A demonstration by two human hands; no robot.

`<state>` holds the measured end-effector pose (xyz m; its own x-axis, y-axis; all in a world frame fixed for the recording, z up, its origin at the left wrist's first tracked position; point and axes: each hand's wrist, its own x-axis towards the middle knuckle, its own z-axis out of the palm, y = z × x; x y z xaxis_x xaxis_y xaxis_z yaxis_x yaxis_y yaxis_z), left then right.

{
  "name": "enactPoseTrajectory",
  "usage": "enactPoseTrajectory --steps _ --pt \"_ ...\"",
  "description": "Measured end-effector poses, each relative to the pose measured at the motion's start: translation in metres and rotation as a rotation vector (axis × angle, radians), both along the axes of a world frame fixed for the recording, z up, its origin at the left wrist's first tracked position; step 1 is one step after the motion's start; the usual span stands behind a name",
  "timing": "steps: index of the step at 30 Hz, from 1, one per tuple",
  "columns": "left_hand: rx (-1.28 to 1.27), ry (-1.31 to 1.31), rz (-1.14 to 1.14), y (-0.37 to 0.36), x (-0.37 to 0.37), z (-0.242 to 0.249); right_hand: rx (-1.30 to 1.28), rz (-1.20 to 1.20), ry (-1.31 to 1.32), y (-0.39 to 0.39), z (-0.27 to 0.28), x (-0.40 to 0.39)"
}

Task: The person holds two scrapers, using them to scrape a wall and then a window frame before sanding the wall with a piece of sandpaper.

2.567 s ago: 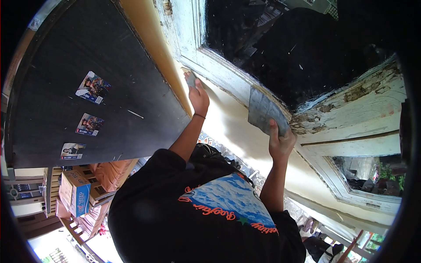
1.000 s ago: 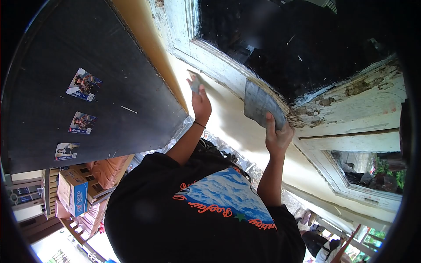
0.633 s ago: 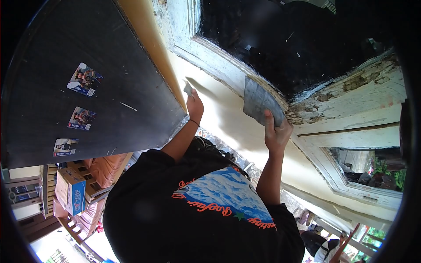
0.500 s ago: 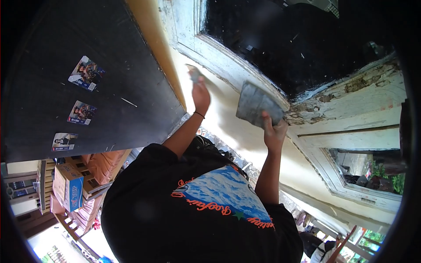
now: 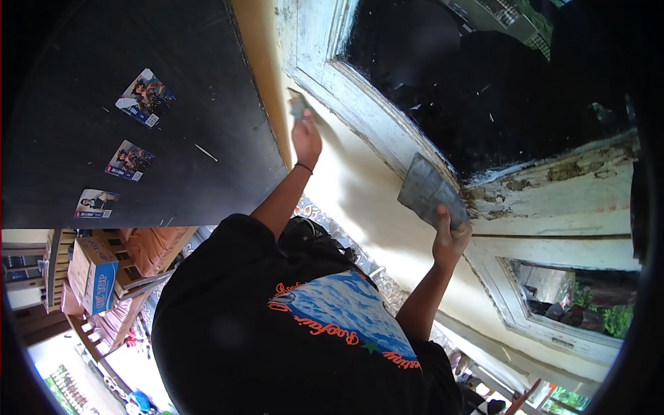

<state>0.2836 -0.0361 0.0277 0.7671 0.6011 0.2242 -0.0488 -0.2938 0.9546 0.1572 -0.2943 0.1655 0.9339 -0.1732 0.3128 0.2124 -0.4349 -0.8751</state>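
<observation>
My left hand (image 5: 306, 144) is raised at the pale yellow wall (image 5: 353, 173), closed around a small flat grey scraper (image 5: 298, 105). Its blade end is at the wall, close to the edge of a dark panel; the palm hides the rest of it. A dark band circles that wrist. In my right hand (image 5: 451, 238) is a flat, smeared grey board (image 5: 430, 188), gripped at its lower corner with the thumb on top. The board overlaps the white window frame (image 5: 387, 131) in this view.
Left is a large dark panel (image 5: 200, 104) with several picture stickers (image 5: 145, 98). Peeling, damaged wood (image 5: 546, 176) borders the dark window pane at right. Behind at lower left, a cardboard box (image 5: 93, 274) sits on wooden furniture with brown cushions (image 5: 155, 252).
The view has shifted. My left hand, blurred before, now shows sharply with the scraper nearer the dark panel's edge. The board appears tilted more steeply in my right hand.
</observation>
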Motion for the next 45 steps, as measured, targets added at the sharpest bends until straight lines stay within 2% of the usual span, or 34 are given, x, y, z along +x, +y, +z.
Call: enactPoseTrajectory --steps 2,3,5,6,8,9,10,11,12,13,14,17,19,21,22,24,25,27,29,32,33,35,37,38,39,41,43,45 --pt "-0.098 -0.107 -0.030 -0.020 0.002 -0.011 -0.010 -0.006 -0.001 0.001 0.001 0.000" --pt "0.096 -0.236 -0.052 -0.030 -0.009 -0.011 -0.011 -0.001 -0.002 0.002 0.000 0.001" --pt "0.422 -0.182 -0.224 -0.039 -0.044 -0.024 -0.008 -0.019 -0.081 0.004 -0.003 0.003" --pt "0.421 -0.177 -0.221 -0.037 -0.055 -0.039 -0.009 -0.015 -0.077 0.003 -0.003 0.002" --pt "0.281 0.125 -0.338 -0.027 -0.067 -0.066 -0.016 -0.012 -0.009 0.001 -0.002 0.001" --pt "0.138 0.373 -0.176 -0.016 -0.057 -0.064 -0.017 -0.012 -0.011 0.001 -0.002 0.002" --pt "0.118 0.330 -0.007 -0.005 -0.044 -0.060 -0.026 -0.013 -0.004 0.000 -0.002 0.001" --pt "0.191 0.099 0.106 0.015 -0.016 -0.095 -0.034 -0.014 0.003 0.000 -0.003 0.001" --pt "0.058 0.286 0.098 0.023 -0.008 -0.050 -0.036 -0.016 0.003 0.000 -0.004 0.001" --pt "-0.014 0.181 0.179 0.032 0.012 -0.048 -0.030 -0.017 -0.006 -0.001 -0.005 0.001" --pt "-0.143 0.134 0.202 0.033 0.024 -0.026 -0.024 -0.018 -0.014 -0.001 -0.006 0.001" --pt "-0.208 0.070 0.276 0.009 0.039 0.008 -0.007 -0.019 -0.031 0.002 -0.005 0.002" --pt "-0.031 -0.083 0.259 -0.019 0.014 0.014 -0.016 -0.028 -0.034 0.002 -0.004 0.000" --pt "0.273 -0.413 0.240 -0.035 -0.021 0.027 -0.023 -0.029 -0.043 0.005 -0.005 0.004" --pt "0.270 -0.410 0.243 -0.034 -0.034 0.013 -0.024 -0.045 -0.056 0.006 -0.006 0.004" --pt "0.083 0.334 -0.229 -0.015 -0.052 -0.038 -0.026 -0.060 -0.066 0.005 -0.008 0.003" --pt "0.091 0.454 -0.136 0.001 -0.041 -0.053 -0.030 -0.056 -0.056 0.004 -0.009 0.002" --pt "0.054 0.332 0.040 0.025 -0.018 -0.037 -0.033 -0.045 -0.043 0.004 -0.009 0.003" --pt "0.005 0.197 0.118 0.041 0.015 -0.029 -0.034 -0.057 -0.064 0.004 -0.010 0.003" --pt "-0.144 0.144 0.197 0.021 0.026 0.037 -0.034 -0.056 -0.050 0.002 -0.011 0.003" --pt "-0.110 0.221 0.165 0.014 0.026 0.032 -0.034 -0.058 -0.053 0.004 -0.011 0.003" --pt "0.150 -0.024 0.138 -0.009 0.005 0.014 -0.009 -0.074 -0.126 0.008 -0.010 0.004" --pt "0.240 -0.152 -0.176 -0.019 -0.030 0.002 -0.018 -0.060 -0.065 0.002 -0.015 0.003" --pt "0.379 -0.110 -0.191 -0.017 -0.038 -0.007 -0.028 -0.051 -0.001 -0.001 -0.016 0.001" --pt "0.214 0.099 -0.166 -0.013 -0.043 -0.008 -0.032 -0.040 0.001 0.000 -0.016 0.001" --pt "0.158 0.134 0.066 0.013 -0.023 -0.026 -0.006 -0.065 -0.072 0.004 -0.015 0.003" --pt "-0.013 0.532 -0.061 0.048 0.000 0.006 -0.004 -0.064 -0.097 0.008 -0.011 0.003" --pt "-0.059 0.432 -0.080 0.057 0.027 0.020 0.002 -0.067 -0.120 0.009 -0.011 0.004"
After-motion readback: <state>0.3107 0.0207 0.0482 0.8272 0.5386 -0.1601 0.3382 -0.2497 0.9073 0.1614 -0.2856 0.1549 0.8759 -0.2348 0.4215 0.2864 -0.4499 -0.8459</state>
